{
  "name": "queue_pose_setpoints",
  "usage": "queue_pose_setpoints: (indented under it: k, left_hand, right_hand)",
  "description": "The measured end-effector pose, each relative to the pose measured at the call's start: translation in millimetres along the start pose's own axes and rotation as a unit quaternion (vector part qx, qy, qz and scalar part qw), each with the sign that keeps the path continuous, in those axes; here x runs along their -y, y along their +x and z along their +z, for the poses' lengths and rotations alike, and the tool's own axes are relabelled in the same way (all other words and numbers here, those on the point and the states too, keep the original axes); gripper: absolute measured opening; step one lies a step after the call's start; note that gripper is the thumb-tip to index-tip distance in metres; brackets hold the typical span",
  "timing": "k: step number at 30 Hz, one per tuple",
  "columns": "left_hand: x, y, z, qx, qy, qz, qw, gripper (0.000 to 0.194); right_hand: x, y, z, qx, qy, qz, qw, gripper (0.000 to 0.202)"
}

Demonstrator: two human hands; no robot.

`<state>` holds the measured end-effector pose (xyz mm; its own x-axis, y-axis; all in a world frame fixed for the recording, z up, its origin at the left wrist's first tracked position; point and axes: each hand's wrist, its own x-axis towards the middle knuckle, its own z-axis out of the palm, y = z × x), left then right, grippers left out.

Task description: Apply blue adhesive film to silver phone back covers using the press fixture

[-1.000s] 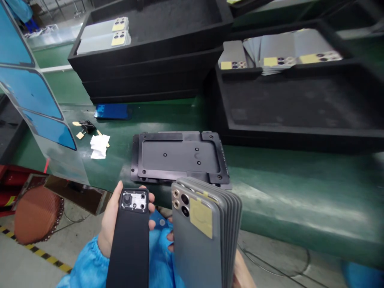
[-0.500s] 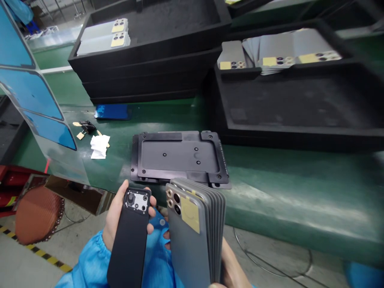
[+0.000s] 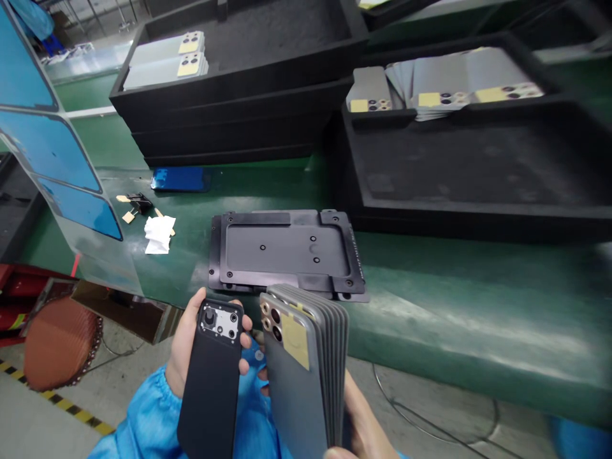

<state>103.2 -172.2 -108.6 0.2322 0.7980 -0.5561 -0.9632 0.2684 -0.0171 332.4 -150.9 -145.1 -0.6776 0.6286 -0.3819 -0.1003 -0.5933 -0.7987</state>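
Note:
My left hand (image 3: 185,344) is wrapped round a black phone-shaped plate (image 3: 213,389), with a silvery camera section at its top end. My right hand (image 3: 363,414) grips a stack of grey phone back covers (image 3: 296,389), held upright on edge and slightly fanned. The front cover has gold-ringed camera rings and a pale yellow sticker. Both are held below the table edge, side by side and apart. Just beyond them a black fixture plate (image 3: 287,248) with a shallow phone-shaped recess lies on the green table.
Stacked black trays (image 3: 239,108) stand at the back, with grey covers (image 3: 165,60) in the top one. Another black tray (image 3: 478,159) at right holds more covers (image 3: 440,76). A blue film-covered piece (image 3: 179,179), binder clip (image 3: 139,203) and crumpled white paper (image 3: 159,234) lie left, near hanging blue sheets (image 3: 71,146).
The stack of covers in my right hand has shifted slightly left, closer to the black plate. The black plate has moved slightly right. Both hands keep their hold.

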Motion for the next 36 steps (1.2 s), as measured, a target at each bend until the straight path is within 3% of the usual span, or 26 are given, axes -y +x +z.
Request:
queue_pose_setpoints:
  k: [12,19,25,36]
  left_hand:
    - [3,-3,-0.7,0.013,0.007,-0.016,1.0,0.04]
    - [2,-6,2.8,-0.045,-0.003,-0.005,0.999,0.048]
    - [2,-7,6.0,-0.064,-0.012,0.001,0.998,0.044]
    - [3,-5,-9.4,0.039,0.005,-0.022,0.999,0.041]
  right_hand:
    - [5,4,-4,0.019,-0.074,-0.015,0.997,0.096]
    - [7,5,-1,0.018,-0.053,0.013,0.998,0.103]
    - [7,4,0,0.012,-0.066,0.008,0.998,0.101]
    - [6,5,0,0.018,-0.041,0.009,0.999,0.1]
